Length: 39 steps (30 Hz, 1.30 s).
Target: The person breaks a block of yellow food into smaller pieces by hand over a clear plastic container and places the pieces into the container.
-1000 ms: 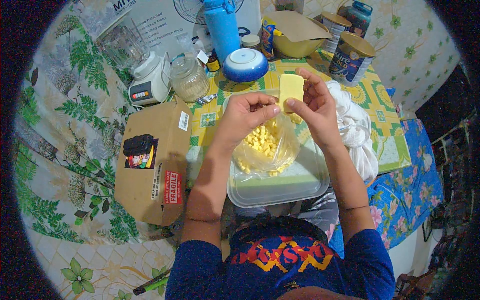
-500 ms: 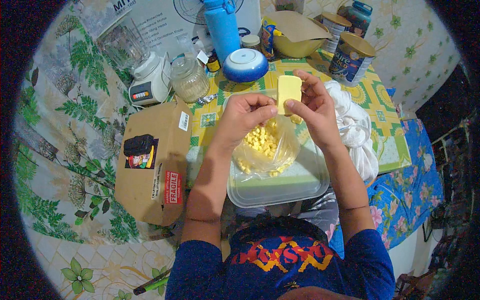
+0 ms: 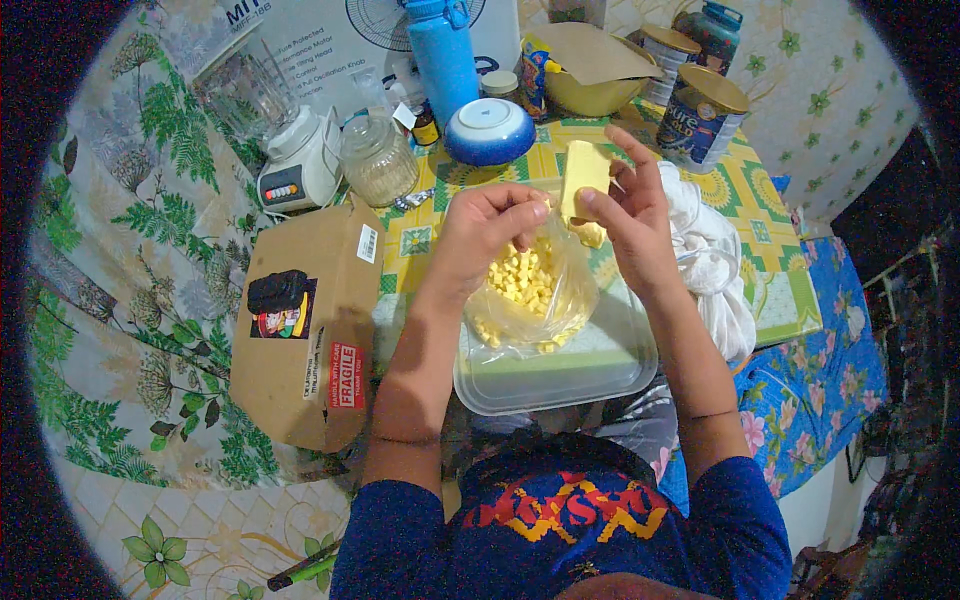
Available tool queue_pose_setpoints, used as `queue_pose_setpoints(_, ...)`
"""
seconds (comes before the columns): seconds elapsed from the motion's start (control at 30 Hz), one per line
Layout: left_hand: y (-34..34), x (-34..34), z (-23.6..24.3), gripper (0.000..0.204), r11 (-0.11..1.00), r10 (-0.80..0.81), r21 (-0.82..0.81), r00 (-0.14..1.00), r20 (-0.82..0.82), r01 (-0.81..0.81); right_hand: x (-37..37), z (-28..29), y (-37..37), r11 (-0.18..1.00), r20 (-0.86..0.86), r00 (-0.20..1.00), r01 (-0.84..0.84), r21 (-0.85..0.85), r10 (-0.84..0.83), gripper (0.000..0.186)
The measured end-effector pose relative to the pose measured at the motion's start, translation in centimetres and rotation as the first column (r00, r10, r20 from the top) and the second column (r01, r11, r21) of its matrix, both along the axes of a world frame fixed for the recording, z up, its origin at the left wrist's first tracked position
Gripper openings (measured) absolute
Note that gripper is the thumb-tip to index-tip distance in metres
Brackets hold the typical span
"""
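Observation:
A pale yellow rectangular block (image 3: 584,178) is held upright between the thumb and fingers of my right hand (image 3: 636,200), its index finger stretched up. Beside it, my left hand (image 3: 492,232) is closed in a pinch just left of the block; what sits between its fingertips, if anything, is too small to make out. Below both hands, a clear plastic bag (image 3: 572,290) holds many small yellow cubes (image 3: 524,280). The bag lies in a clear plastic tub (image 3: 610,375). Another yellow piece (image 3: 590,235) shows just under the block.
A cardboard box (image 3: 300,380) stands on the left. Behind are a white blender (image 3: 300,165), a glass jar (image 3: 380,160), a blue bottle (image 3: 443,60), an upturned blue bowl (image 3: 490,135) and a tin (image 3: 702,120). White cloth (image 3: 715,270) lies right of the tub.
The block has tilted and shifted slightly right with my right hand, whose index finger has lifted off. My left hand has drawn a little away from the block.

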State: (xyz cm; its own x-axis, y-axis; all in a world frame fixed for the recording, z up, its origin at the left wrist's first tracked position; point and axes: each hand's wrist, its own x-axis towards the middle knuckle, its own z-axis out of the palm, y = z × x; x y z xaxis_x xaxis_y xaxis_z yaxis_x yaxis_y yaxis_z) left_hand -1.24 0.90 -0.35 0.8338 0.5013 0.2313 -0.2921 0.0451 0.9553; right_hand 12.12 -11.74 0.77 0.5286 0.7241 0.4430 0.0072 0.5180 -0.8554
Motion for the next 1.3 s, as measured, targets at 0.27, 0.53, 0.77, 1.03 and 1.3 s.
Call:
queue_pose_setpoints(0.27, 0.3, 0.1, 0.1, 0.019, 1.0, 0.017, -0.021, 0.999, 0.047, -0.016, 0.5, -0.8, 0.1, 0.994, 0.288, 0.952, 0.111, -0.021, -0.1, 0.022)
queue_pose_setpoints(0.53, 0.1, 0.1, 0.1, 0.017, 0.997, -0.077, -0.012, 0.996, 0.034, 0.077, 0.7, -1.4, 0.2, 0.982, 0.539, 0.823, 0.183, 0.041, -0.176, 0.017)
queue_pose_setpoints(0.77, -0.1, 0.0, 0.2, 0.018, 0.997, -0.072, 0.02, 0.997, 0.013, 0.072, 0.2, -0.9, 0.0, 0.965, 0.638, 0.734, 0.253, 0.061, -0.233, 0.016)
queue_pose_setpoints(1.03, -0.2, -0.1, 0.4, 0.025, 0.998, -0.059, -0.011, 0.998, 0.006, 0.059, 0.2, -0.9, 0.1, 0.963, 0.621, 0.747, 0.267, 0.047, -0.237, 0.015)
queue_pose_setpoints(1.3, 0.0, -0.2, 0.4, 0.022, 0.997, -0.082, 0.004, 0.997, 0.007, 0.082, 0.5, -1.3, 0.4, 0.957, 0.621, 0.739, 0.282, 0.069, -0.262, 0.015)
